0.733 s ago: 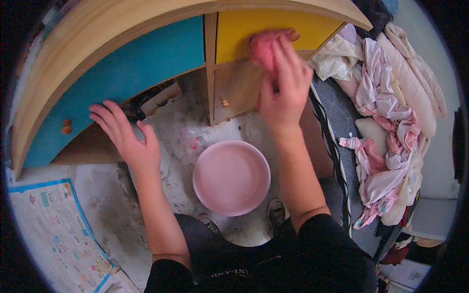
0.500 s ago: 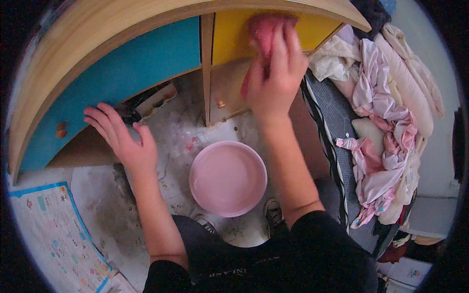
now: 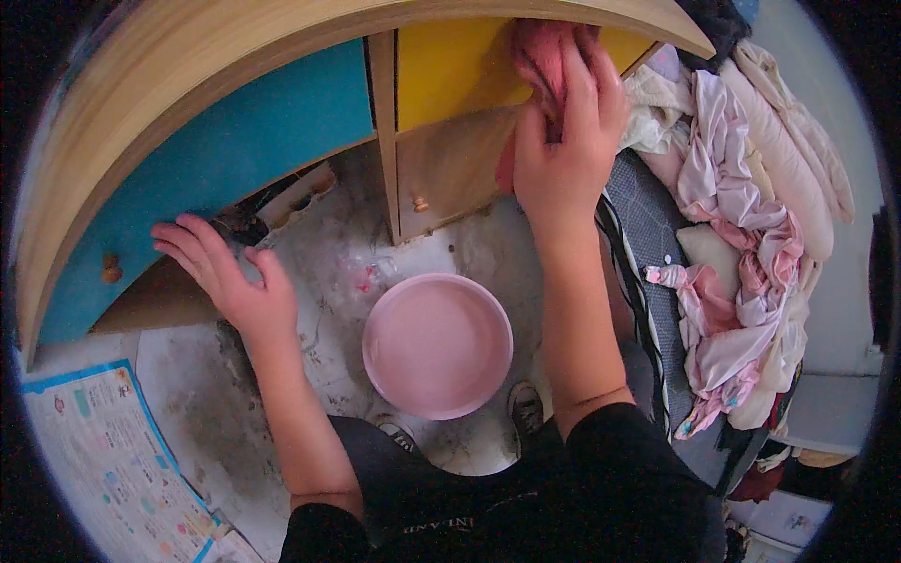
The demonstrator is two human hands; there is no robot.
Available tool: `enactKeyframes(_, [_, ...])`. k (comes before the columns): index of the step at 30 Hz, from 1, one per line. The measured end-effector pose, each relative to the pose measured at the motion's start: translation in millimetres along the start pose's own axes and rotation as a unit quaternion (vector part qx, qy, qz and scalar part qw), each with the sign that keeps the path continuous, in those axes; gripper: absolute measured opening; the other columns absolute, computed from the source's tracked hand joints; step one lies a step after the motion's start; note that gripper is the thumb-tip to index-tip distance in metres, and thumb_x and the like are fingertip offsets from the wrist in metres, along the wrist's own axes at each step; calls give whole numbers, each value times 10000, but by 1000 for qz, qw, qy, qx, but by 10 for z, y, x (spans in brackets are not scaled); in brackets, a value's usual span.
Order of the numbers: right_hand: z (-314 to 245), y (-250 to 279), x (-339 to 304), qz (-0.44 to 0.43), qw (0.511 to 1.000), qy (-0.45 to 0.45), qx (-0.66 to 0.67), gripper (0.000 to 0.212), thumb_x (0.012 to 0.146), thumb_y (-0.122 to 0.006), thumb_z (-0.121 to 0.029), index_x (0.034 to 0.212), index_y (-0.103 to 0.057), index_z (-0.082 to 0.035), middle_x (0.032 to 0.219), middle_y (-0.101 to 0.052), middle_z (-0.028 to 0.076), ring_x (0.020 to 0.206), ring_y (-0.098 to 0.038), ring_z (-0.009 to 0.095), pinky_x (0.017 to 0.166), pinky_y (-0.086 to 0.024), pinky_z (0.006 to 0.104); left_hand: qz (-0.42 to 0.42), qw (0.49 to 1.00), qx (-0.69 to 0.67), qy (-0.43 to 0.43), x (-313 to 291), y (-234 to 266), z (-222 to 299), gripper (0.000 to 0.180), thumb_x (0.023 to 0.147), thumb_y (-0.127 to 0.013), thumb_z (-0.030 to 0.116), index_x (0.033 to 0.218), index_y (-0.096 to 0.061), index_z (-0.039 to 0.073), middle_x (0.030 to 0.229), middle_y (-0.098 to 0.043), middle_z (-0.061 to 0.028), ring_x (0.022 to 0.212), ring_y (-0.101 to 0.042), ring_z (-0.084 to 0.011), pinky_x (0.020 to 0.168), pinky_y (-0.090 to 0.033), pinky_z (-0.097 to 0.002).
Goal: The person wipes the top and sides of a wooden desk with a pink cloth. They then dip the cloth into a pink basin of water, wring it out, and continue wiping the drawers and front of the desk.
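Note:
My right hand [image 3: 571, 150] is closed over a pink cloth [image 3: 539, 58], pressing it against the right part of the yellow cabinet panel [image 3: 450, 70], just under the wooden top edge [image 3: 235, 58]. Some of the cloth hangs below my fingers. On the left, my left hand [image 3: 230, 277] has its fingers spread, with the tips at the lower edge of the blue cabinet door [image 3: 235, 141]. That hand holds nothing. A small wooden knob [image 3: 112, 269] sits on the blue door, to the left of my fingers. Another knob [image 3: 419, 204] is on the wooden panel below the yellow one.
A round pink basin [image 3: 438, 347] stands on the stained floor [image 3: 192, 403] between my arms, close to my shoes [image 3: 526, 405]. Rumpled pink and white bedding [image 3: 723, 188] lies on a grey surface [image 3: 648, 202] at the right. A blue-edged printed sheet [image 3: 108, 450] lies at lower left.
My right hand has slid the pink cloth to the right across the yellow panel. My left hand stays at the blue door, nearly unmoved.

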State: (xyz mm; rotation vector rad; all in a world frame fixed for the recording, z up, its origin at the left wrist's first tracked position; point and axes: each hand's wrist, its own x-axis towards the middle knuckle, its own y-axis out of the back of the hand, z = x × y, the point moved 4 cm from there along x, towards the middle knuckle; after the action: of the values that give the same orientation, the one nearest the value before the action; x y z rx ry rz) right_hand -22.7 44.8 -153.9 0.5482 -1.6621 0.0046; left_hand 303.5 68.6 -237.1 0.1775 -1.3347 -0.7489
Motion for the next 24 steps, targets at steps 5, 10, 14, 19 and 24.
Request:
enactKeyframes(5, [43, 122, 48, -65, 998, -16, 21, 592, 836, -657, 47, 1419, -635, -47, 1459, -583, 200, 1319, -578, 384, 1112, -461, 439, 10, 1000, 15, -11, -27, -10, -44, 797, 868, -500, 6, 1635, -287, -33, 1705, -129, -365, 1568, -120, -584, 1266, -159, -623])
enactKeyframes(10, [71, 36, 95, -5, 1000, 26, -16, 560, 855, -653, 47, 1408, -645, -43, 1478, -574, 186, 1338, -568, 371, 1127, -453, 428, -3, 1000, -1, -1, -33, -40, -80, 863, 883, -570, 96, 1679, -242, 47, 1744, -84, -294, 1603, -61, -519, 1295, -91, -599])
enactKeyframes(14, [203, 124, 42, -87, 995, -26, 31, 562, 875, -644, 26, 1431, -634, -53, 1473, -572, 190, 1383, -529, 374, 1173, -408, 445, -6, 1000, -8, 9, -35, -46, -91, 870, 877, -569, 99, 1681, -241, 54, 1746, -67, -292, 1605, -47, -518, 1295, -79, -599])
enactKeyframes(19, [361, 114, 172, -32, 999, 27, 1, 592, 826, -684, 12, 1413, -644, -53, 1449, -572, 205, 1309, -554, 396, 1120, -440, 465, -6, 1000, -8, 2, -48, -47, -103, 872, 875, -567, 98, 1683, -241, 63, 1751, -61, -281, 1606, -39, -517, 1295, -75, -600])
enactKeyframes(24, [640, -35, -349, -39, 996, -55, 52, 650, 799, -698, 12, 1441, -628, -61, 1495, -536, 218, 1330, -549, 404, 1140, -434, 472, -10, 1000, -10, 3, -14, -25, -58, 873, 873, -569, 88, 1681, -242, 56, 1749, -70, -284, 1604, -52, -520, 1293, -86, -604])
